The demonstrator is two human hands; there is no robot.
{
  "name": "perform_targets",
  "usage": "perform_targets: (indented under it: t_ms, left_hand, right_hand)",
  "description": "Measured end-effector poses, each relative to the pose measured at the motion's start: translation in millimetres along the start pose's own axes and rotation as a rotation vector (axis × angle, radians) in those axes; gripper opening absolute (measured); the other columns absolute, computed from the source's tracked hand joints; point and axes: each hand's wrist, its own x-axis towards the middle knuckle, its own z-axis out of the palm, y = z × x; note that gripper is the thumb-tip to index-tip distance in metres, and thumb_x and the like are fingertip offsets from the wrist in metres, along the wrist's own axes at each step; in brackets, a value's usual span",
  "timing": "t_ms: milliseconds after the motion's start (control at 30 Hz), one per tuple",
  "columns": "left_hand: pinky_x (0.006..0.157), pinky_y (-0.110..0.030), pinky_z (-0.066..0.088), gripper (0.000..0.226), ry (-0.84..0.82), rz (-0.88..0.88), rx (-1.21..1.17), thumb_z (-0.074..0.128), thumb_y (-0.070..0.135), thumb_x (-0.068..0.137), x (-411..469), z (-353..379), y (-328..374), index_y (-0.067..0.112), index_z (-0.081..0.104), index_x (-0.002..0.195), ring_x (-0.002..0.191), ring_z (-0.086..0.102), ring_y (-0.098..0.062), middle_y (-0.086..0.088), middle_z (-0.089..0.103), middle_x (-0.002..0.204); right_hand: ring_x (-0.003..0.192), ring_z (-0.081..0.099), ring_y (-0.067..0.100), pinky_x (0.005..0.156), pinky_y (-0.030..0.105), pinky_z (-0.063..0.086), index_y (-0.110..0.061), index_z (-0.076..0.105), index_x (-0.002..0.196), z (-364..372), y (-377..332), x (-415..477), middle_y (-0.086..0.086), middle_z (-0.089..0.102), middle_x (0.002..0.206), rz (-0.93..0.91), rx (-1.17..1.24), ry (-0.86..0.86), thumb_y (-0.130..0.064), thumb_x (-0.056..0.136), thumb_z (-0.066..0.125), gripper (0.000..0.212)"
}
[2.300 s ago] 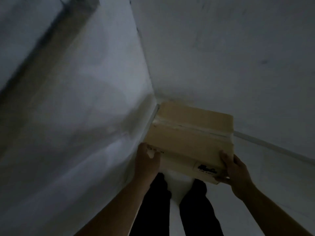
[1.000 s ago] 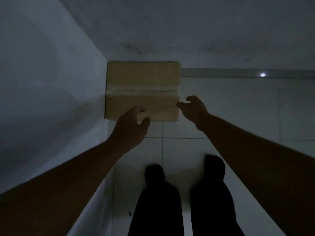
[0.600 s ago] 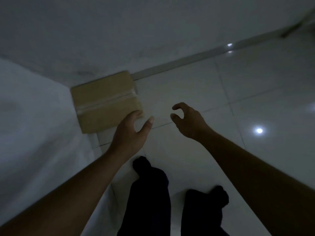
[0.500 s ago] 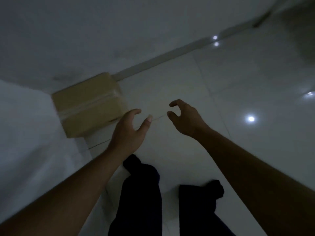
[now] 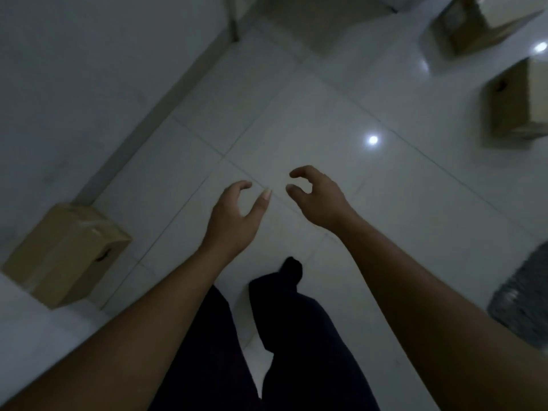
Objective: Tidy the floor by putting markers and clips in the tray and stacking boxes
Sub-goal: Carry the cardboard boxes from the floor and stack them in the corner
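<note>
A taped brown cardboard box (image 5: 66, 253) sits on the white tiled floor in the wall corner at lower left. Two more cardboard boxes lie far off at the right: one at the top right (image 5: 480, 22), another (image 5: 517, 102) at the right edge. My left hand (image 5: 234, 216) hovers over the floor in the middle, fingers curled apart and empty. My right hand (image 5: 317, 197) floats just to its right, also empty with curled fingers. Both hands are well clear of every box. No markers, clips or tray show in this dim view.
A white wall with a skirting strip (image 5: 154, 114) runs diagonally from lower left to top middle. A thin dark post (image 5: 232, 22) stands at the top. A grey textured mat (image 5: 525, 295) lies at the right edge. My dark trouser legs (image 5: 281, 336) fill the bottom middle.
Both hands let go of the box, which now rests in the corner. My view has swung right, shifting that box to the lower left and bringing two other boxes into sight.
</note>
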Motion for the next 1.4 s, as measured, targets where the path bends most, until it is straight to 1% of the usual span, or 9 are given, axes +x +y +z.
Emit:
perform_targets:
  t_ms: [100, 167, 233, 400, 633, 833, 1000, 1133, 1400]
  left_hand:
    - [0.098, -0.022, 0.030, 0.056, -0.107, 0.089, 0.035, 0.052, 0.055, 0.088, -23.5, 46.5, 75.7, 0.022, 0.045, 0.133, 0.124, 0.040, -0.003, 0.007, 0.046, 0.139]
    - [0.099, -0.022, 0.031, 0.056, -0.169, 0.151, 0.063, 0.051, 0.055, 0.088, -32.4, 73.9, 117.8, 0.022, 0.045, 0.134, 0.126, 0.040, -0.005, 0.006, 0.046, 0.139]
    - [0.099, -0.022, 0.032, 0.057, -0.223, 0.211, 0.083, 0.051, 0.054, 0.088, -39.1, 100.5, 161.3, 0.021, 0.045, 0.134, 0.126, 0.041, -0.006, 0.005, 0.047, 0.139]
    - [0.102, -0.025, 0.034, 0.057, -0.301, 0.265, 0.098, 0.050, 0.054, 0.089, -34.4, 144.5, 215.4, 0.020, 0.045, 0.134, 0.124, 0.043, -0.005, 0.006, 0.049, 0.137]
    - [0.100, -0.023, 0.033, 0.056, -0.447, 0.368, 0.140, 0.052, 0.052, 0.089, 2.5, 241.8, 320.3, 0.019, 0.046, 0.134, 0.124, 0.044, -0.008, 0.005, 0.050, 0.136]
    - [0.098, -0.025, 0.034, 0.053, -0.605, 0.500, 0.256, 0.052, 0.050, 0.090, 22.8, 345.8, 432.7, 0.019, 0.046, 0.133, 0.125, 0.044, -0.009, 0.003, 0.051, 0.136]
    - [0.097, -0.027, 0.037, 0.054, -0.659, 0.602, 0.327, 0.052, 0.049, 0.090, 34.7, 421.3, 501.6, 0.018, 0.046, 0.133, 0.126, 0.045, -0.011, 0.003, 0.051, 0.137]
    - [0.098, -0.031, 0.039, 0.054, -0.655, 0.628, 0.345, 0.052, 0.049, 0.090, 47.0, 490.5, 551.9, 0.017, 0.046, 0.134, 0.127, 0.045, -0.013, 0.000, 0.051, 0.137]
    - [0.101, -0.032, 0.039, 0.055, -0.624, 0.547, 0.325, 0.052, 0.050, 0.090, 72.2, 593.3, 629.3, 0.017, 0.046, 0.133, 0.127, 0.045, -0.014, -0.001, 0.051, 0.137]
  right_hand:
    - [0.105, 0.047, 0.004, 0.079, 0.014, 0.034, -0.023, 0.049, 0.129, -75.4, 20.9, -43.5, -0.003, 0.052, 0.134, 0.026, 0.094, 0.107, -0.036, 0.096, 0.051, 0.036]
    - [0.121, 0.047, 0.011, 0.086, 0.018, 0.032, -0.022, 0.051, 0.128, -117.3, 35.6, -67.9, -0.003, 0.051, 0.136, 0.053, 0.157, 0.201, -0.036, 0.095, 0.052, 0.035]
    - [0.127, 0.043, 0.012, 0.090, 0.021, 0.031, -0.022, 0.053, 0.127, -158.5, 52.7, -92.1, -0.003, 0.051, 0.137, 0.081, 0.224, 0.280, -0.036, 0.095, 0.053, 0.035]
    - [0.122, 0.045, 0.007, 0.093, 0.024, 0.034, -0.024, 0.057, 0.121, -226.4, 96.2, -128.8, -0.006, 0.054, 0.131, 0.157, 0.399, 0.472, -0.035, 0.093, 0.056, 0.030]
    - [0.128, 0.046, 0.012, 0.105, 0.041, 0.041, -0.031, 0.060, 0.113, -345.5, 174.9, -141.9, -0.004, 0.058, 0.129, 0.295, 0.530, 0.694, -0.037, 0.090, 0.059, 0.025]
    - [0.128, 0.047, 0.015, 0.103, 0.039, 0.042, -0.030, 0.060, 0.111, -443.6, 242.7, -153.7, 0.002, 0.058, 0.129, 0.406, 0.632, 0.869, -0.034, 0.090, 0.060, 0.022]
    - [0.130, 0.045, 0.018, 0.103, 0.038, 0.041, -0.027, 0.060, 0.113, -502.9, 297.6, -155.3, 0.007, 0.056, 0.131, 0.449, 0.713, 0.970, -0.032, 0.091, 0.060, 0.023]
    - [0.131, 0.044, 0.019, 0.101, 0.036, 0.040, -0.026, 0.059, 0.114, -555.6, 348.7, -146.0, 0.009, 0.054, 0.134, 0.465, 0.758, 0.982, -0.034, 0.090, 0.060, 0.025]
    - [0.129, 0.045, 0.019, 0.094, 0.032, 0.040, -0.023, 0.057, 0.117, -678.9, 417.1, -108.2, 0.004, 0.055, 0.132, 0.461, 0.764, 0.959, -0.033, 0.092, 0.059, 0.027]
